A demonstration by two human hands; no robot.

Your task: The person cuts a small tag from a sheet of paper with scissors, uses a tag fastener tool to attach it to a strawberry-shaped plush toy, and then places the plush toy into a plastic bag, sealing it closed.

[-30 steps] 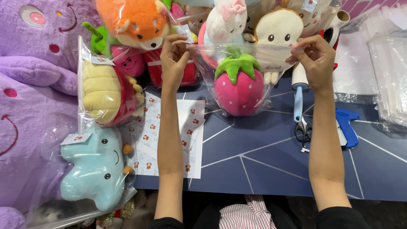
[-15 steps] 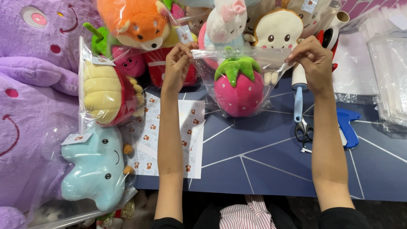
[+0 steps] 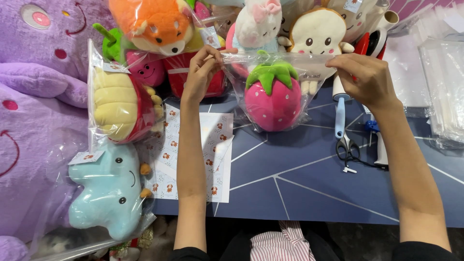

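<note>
A pink strawberry plush [image 3: 272, 99] with a green leafy top and small white dots sits upright inside a clear plastic bag [image 3: 295, 72], hanging between the fingers, which pinch the bag's top edge at either end, just above the table

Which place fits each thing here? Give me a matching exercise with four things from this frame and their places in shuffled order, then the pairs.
Things:
1. strawberry plush
2. scissors
3. blue plush
4. sticker sheet

Places:
A. flat on the table beside the left forearm
B. in the clear bag held between left hand and right hand
C. on the table under the right wrist
D. bagged at the table's left edge, below the yellow plush

Pairs: 1-B, 2-C, 3-D, 4-A
</note>
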